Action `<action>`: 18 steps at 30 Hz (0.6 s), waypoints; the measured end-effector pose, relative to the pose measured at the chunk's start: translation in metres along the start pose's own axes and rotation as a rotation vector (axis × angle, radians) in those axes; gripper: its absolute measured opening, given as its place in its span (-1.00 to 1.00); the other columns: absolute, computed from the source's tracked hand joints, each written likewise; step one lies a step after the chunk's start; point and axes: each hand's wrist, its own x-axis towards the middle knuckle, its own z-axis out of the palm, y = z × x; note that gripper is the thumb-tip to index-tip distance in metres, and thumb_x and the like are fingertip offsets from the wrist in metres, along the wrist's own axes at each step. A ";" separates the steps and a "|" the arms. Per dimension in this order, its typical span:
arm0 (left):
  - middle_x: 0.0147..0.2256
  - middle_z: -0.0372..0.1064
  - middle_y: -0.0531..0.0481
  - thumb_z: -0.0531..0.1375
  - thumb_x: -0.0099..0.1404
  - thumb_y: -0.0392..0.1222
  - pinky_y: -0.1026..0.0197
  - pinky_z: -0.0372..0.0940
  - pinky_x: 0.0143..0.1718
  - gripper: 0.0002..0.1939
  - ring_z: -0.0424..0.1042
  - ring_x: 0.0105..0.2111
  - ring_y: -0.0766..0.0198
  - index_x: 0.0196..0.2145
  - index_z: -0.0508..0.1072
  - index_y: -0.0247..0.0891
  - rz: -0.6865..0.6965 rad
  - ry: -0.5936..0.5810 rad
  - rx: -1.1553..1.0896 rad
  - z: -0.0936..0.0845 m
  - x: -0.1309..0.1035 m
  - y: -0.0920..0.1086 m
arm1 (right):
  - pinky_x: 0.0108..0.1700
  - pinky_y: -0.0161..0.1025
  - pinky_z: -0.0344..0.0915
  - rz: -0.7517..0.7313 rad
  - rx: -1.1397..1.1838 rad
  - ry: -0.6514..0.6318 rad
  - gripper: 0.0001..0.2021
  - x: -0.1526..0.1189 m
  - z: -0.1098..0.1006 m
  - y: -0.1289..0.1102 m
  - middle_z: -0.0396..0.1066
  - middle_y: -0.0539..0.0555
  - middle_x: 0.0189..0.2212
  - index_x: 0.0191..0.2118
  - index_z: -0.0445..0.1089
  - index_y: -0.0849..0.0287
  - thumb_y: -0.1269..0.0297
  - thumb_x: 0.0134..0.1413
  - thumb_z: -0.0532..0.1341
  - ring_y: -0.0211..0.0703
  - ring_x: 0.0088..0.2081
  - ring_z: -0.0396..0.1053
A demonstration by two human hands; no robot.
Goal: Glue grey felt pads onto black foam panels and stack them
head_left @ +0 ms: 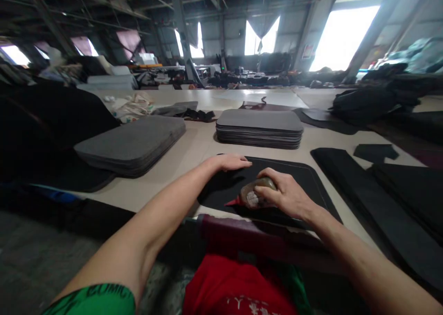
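Observation:
A black panel (pixel 294 172) with rounded corners lies flat on the pale table in front of me. On its upper left part rests my left hand (pixel 235 162), palm down with the fingers stretched out to the right. My right hand (pixel 285 192) is wrapped round a brownish squeeze bottle (pixel 252 196). The bottle is tilted on its side, and its red pointed nozzle (pixel 232 202) points left, close to the near left edge of the panel. Whether the tip touches the panel cannot be told.
Grey board stacks stand at the left (pixel 134 139) and behind the panel (pixel 259 120). Long black fabric pieces (pixel 367 199) lie at the right. Dark cloth (pixel 41 125) is heaped at the far left. Maroon material (pixel 242 234) hangs at the near table edge.

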 end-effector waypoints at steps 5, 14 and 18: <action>0.23 0.21 -0.10 -0.09 0.36 0.23 0.18 0.44 -0.27 -0.38 0.31 0.07 0.00 0.21 0.28 -0.14 -0.005 -0.012 -0.040 -0.003 -0.005 0.001 | -0.21 -0.23 0.17 -0.070 -0.019 0.010 -0.82 0.017 0.024 -0.013 0.44 0.06 -0.25 -0.18 0.37 0.15 0.19 0.15 0.19 -0.11 -0.25 0.34; 0.16 0.31 -0.08 -0.06 0.35 0.23 0.15 0.40 -0.09 -0.41 0.34 0.05 0.01 0.14 0.36 -0.16 0.001 -0.002 -0.055 -0.004 -0.006 0.000 | -0.15 -0.21 0.19 -0.109 -0.040 0.061 -0.81 0.034 0.051 -0.021 0.46 0.10 -0.21 -0.14 0.37 0.15 0.21 0.16 0.19 -0.07 -0.21 0.37; 0.24 0.22 -0.05 -0.07 0.36 0.23 0.18 0.39 -0.10 -0.42 0.31 0.10 0.03 0.16 0.33 -0.12 -0.023 0.005 -0.071 -0.002 -0.001 -0.001 | -0.15 -0.21 0.19 -0.089 -0.026 0.091 -0.82 0.033 0.054 -0.020 0.45 0.10 -0.20 -0.16 0.36 0.14 0.20 0.17 0.18 -0.08 -0.21 0.36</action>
